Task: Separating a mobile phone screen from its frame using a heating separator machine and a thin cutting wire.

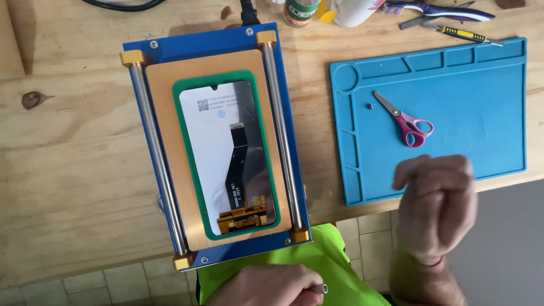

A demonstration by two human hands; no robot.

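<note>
Two hands are held off the desk's [68, 170] front edge: the left hand [272, 286] is closed around a small metal rod [320, 288], the right hand [436, 207] loosely curled, holding nothing. Pink scissors [405, 122] are laid on the blue mat [481, 102] at the right edge, and a phone screen [226, 158] is seated in the blue fixture [141, 54] beside it.

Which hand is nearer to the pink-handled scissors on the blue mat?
Right. The right hand hovers curled just below the scissors, over the blue mat's near edge. The left hand sits at the bottom, holding a small metal tool.
</note>
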